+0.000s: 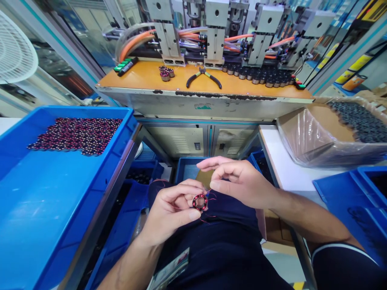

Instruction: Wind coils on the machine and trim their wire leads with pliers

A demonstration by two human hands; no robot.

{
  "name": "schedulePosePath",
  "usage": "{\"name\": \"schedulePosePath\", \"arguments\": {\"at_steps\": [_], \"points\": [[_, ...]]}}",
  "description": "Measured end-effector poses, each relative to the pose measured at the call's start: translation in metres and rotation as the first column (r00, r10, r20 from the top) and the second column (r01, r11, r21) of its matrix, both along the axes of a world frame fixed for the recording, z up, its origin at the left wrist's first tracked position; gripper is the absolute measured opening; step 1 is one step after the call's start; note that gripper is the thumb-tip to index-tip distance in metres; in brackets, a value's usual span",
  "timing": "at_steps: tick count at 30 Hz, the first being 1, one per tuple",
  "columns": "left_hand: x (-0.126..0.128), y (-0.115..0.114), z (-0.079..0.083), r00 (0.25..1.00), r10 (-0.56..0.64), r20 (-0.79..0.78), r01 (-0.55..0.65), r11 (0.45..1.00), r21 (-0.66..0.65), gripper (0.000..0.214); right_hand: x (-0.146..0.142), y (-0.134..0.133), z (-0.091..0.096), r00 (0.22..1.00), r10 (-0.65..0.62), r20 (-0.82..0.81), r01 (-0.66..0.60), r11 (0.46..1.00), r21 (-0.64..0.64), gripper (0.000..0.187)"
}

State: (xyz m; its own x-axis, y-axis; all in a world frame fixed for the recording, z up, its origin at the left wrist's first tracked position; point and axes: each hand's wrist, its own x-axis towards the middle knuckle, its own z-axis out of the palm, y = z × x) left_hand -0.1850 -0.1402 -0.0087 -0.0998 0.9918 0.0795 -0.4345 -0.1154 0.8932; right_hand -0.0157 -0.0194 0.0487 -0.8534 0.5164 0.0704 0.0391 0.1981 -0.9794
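My left hand [178, 205] holds a small ring-shaped motor stator [194, 202] between thumb and fingers, its open face turned up. Red windings fill its slots, and several thin loose red wires stick out around it. Just above and to the right is my right hand [238, 183], with thumb and bent finger pinched together at the end of one wire [208, 191]. Another finger of that hand stretches out to the left. Both hands are above my lap, over dark clothing.
To the left, a large blue bin [27, 193] holds rows of wound stators [78, 135]. A machine bench [130, 82] ahead carries pliers [202, 73], a few stators [165, 75], markers [127, 66] and rows of dark cores [263, 75]. At right stands a plastic-lined carton [311, 137] of dark parts.
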Motion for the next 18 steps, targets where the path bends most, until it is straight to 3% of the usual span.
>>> {"name": "schedulePosePath", "arguments": {"at_steps": [4, 9, 18], "points": [[0.000, -0.001, -0.001, 1.000, -0.004, -0.029, 0.005, 1.000, 0.007, 0.033, 0.000, -0.002, 0.005, 0.999, 0.016, 0.031, -0.013, 0.995, -0.096, 0.019], [0.002, 0.000, 0.000, 0.998, -0.004, -0.067, 0.006, 1.000, 0.023, 0.031, -0.004, -0.002, 0.012, 0.975, 0.126, 0.182, -0.095, 0.981, -0.171, 0.020], [0.000, -0.001, 0.000, 0.997, -0.018, -0.078, 0.020, 0.999, 0.025, 0.031, -0.007, -0.001, 0.015, 0.968, 0.159, 0.194, -0.146, 0.986, -0.079, 0.008]]}}
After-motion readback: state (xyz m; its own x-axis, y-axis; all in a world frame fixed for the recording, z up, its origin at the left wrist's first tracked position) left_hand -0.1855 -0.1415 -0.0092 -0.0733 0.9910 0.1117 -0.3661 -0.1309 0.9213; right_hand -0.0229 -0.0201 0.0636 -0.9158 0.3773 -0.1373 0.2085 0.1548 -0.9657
